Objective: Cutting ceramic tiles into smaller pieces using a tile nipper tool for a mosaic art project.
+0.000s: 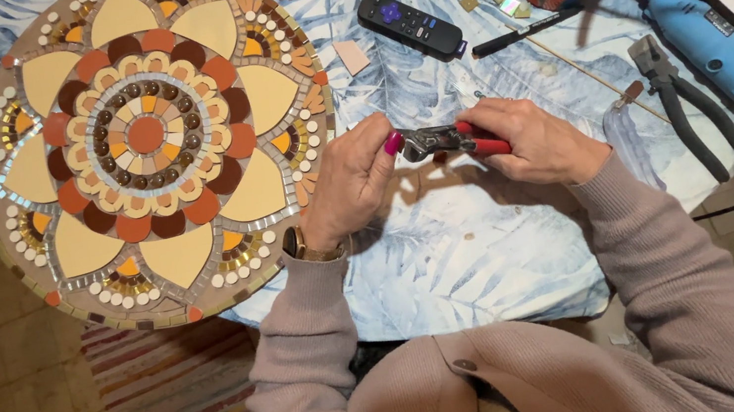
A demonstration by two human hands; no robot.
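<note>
The right hand (532, 142) has its grip closed around the red handles of metal nippers (451, 139), while the left hand (352, 178) pinches at the steel jaws with its fingertips; whether a chip sits between them cannot be told. The nippers hang over the leaf-printed cloth of the desk (455, 251), just right of the round mosaic (149, 139) of glossy cream petals, rust and brown discs. A smooth black remote (410, 24) lies beyond the nippers, and dark-handled pliers (681, 105) lie well to their right.
</note>
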